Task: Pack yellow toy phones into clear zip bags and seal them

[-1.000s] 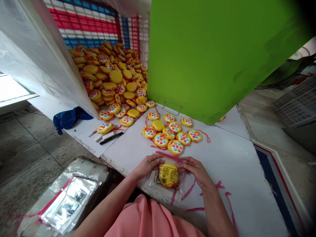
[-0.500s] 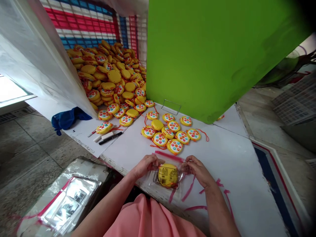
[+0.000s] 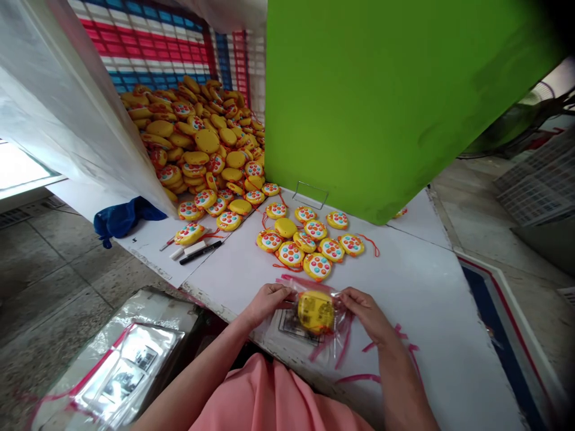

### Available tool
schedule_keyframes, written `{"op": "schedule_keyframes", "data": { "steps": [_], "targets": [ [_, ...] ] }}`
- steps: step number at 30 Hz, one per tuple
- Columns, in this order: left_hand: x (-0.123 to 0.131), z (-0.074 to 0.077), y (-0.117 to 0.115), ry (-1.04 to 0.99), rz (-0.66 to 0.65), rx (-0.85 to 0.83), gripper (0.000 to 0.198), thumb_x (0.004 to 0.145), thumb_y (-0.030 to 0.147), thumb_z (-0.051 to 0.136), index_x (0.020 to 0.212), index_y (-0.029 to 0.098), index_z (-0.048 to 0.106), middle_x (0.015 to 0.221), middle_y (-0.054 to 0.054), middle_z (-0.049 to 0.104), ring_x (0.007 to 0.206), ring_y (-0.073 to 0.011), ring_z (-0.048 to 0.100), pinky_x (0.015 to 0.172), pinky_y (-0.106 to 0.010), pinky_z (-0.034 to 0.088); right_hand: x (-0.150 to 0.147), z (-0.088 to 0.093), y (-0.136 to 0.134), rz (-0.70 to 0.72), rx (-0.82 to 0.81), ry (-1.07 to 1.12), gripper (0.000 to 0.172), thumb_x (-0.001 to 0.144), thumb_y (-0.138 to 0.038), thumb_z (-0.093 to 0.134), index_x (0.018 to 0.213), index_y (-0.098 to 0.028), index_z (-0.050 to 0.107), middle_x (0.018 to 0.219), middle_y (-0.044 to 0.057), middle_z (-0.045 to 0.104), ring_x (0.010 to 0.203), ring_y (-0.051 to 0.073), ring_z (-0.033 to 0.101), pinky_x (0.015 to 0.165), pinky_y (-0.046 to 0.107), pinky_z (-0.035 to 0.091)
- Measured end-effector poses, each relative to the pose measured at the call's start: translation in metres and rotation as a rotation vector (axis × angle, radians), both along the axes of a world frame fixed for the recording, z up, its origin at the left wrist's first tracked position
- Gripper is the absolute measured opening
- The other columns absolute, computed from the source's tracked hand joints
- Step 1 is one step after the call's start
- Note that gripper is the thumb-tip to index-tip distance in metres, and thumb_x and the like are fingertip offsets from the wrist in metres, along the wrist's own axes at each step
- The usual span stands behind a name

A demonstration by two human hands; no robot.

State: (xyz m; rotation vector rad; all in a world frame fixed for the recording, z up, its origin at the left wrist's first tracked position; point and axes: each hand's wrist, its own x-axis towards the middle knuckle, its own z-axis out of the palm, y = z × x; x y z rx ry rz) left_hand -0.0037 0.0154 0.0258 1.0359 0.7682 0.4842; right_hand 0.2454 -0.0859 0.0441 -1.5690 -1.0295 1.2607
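Note:
Between my hands is a clear plastic bag with a pink edge, and a round yellow toy lies inside it, its plain back facing up. My left hand pinches the bag's upper left side. On the opposite side my right hand pinches the upper right corner. Partly under the bag, a flat clear bag with black print rests on the table. Just beyond my hands lies a group of yellow toys with coloured buttons, some with orange cords.
A big heap of yellow toys fills the back left beside a green panel. A black marker and a blue cloth lie to the left. Pink strips lie at right. A stack of printed bags sits lower left.
The bag with the toy in it has lifted and shifted slightly right, away from the flat printed bag beneath. Both hands keep their pinch on it.

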Motion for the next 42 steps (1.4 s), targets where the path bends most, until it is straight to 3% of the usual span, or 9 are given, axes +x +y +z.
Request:
{"op": "schedule_keyframes", "data": {
  "steps": [3,8,11,14,18,23,30,36,42],
  "targets": [
    [0.003,-0.004,-0.005,0.187,0.012,0.296,0.022,0.075,0.037,0.063,0.074,0.016,0.056,0.092,-0.007,0.064,0.085,-0.0193,0.060,0.073,-0.029,0.047,0.045,-0.003,-0.018,-0.298,0.060,0.059,0.032,0.071,-0.047,0.072,0.081,-0.017,0.067,0.075,0.004,0.068,0.060,0.015,0.057,0.051,0.024,0.040],
    [0.015,0.000,-0.019,0.518,-0.093,0.897,0.023,0.078,0.020,0.058,0.100,0.021,0.054,0.105,-0.004,0.059,0.085,-0.0165,0.059,0.076,-0.028,0.047,0.116,-0.022,-0.056,-1.121,0.298,0.204,0.026,0.062,-0.034,0.072,0.080,-0.018,0.061,0.078,0.004,0.066,0.061,0.015,0.061,0.047,0.023,0.044],
    [0.027,0.002,-0.025,0.734,-0.209,1.115,0.031,0.083,0.019,0.054,0.114,0.021,0.050,0.114,-0.006,0.055,0.096,-0.0205,0.058,0.076,-0.030,0.048,0.119,-0.026,-0.058,-1.278,0.379,0.177,0.027,0.065,-0.033,0.065,0.088,-0.022,0.056,0.084,0.002,0.065,0.065,0.014,0.063,0.052,0.025,0.048],
    [0.039,0.002,-0.029,0.933,-0.283,1.231,0.025,0.087,0.018,0.046,0.112,0.020,0.051,0.107,-0.007,0.056,0.087,-0.0223,0.060,0.064,-0.030,0.049,0.084,-0.021,-0.031,-1.107,0.374,0.040,0.040,0.065,-0.034,0.069,0.101,-0.021,0.058,0.093,0.004,0.066,0.076,0.017,0.065,0.064,0.030,0.053],
    [0.047,0.002,-0.036,1.023,-0.263,1.380,0.023,0.089,0.016,0.044,0.111,0.022,0.051,0.101,-0.007,0.056,0.079,-0.0221,0.059,0.057,-0.030,0.045,0.016,-0.010,0.027,-0.493,0.344,-0.471,0.041,0.081,-0.043,0.055,0.113,-0.019,0.061,0.112,0.010,0.064,0.101,0.024,0.060,0.088,0.043,0.049],
    [0.046,0.001,-0.038,1.001,-0.188,1.578,0.016,0.090,0.017,0.044,0.101,0.019,0.055,0.092,-0.008,0.057,0.084,-0.0255,0.055,0.072,-0.041,0.046,-0.034,-0.020,0.071,0.042,0.463,-0.993,0.049,0.083,-0.031,0.055,0.131,-0.022,0.049,0.143,0.011,0.039,0.134,0.031,0.031,0.107,0.052,0.030],
    [0.035,-0.010,-0.033,0.746,-0.172,1.758,0.013,0.090,0.014,0.044,0.096,0.016,0.055,0.103,-0.006,0.058,0.103,-0.0228,0.051,0.107,-0.047,0.028,-0.022,-0.035,0.060,-0.023,0.435,-1.051,0.048,0.074,-0.026,0.059,0.121,-0.019,0.050,0.122,0.013,0.053,0.116,0.029,0.048,0.099,0.047,0.040],
    [0.041,-0.007,-0.031,0.680,-0.244,1.613,0.011,0.090,0.020,0.050,0.099,0.018,0.055,0.088,-0.004,0.059,0.088,-0.0218,0.054,0.094,-0.043,0.042,-0.002,-0.013,0.042,-0.336,0.252,-0.501,0.049,0.076,-0.034,0.059,0.122,-0.020,0.046,0.105,0.008,0.062,0.088,0.023,0.061,0.079,0.039,0.052],
    [0.041,-0.012,-0.033,0.627,-0.011,1.302,0.071,0.088,0.027,0.056,0.142,0.009,0.014,0.100,-0.010,0.060,0.093,-0.0246,0.051,0.086,-0.040,0.046,0.014,0.011,0.015,0.083,0.229,-0.195,0.051,0.078,-0.033,0.065,0.125,-0.023,0.049,0.123,0.006,0.057,0.108,0.022,0.056,0.095,0.036,0.045]
  ]
}}
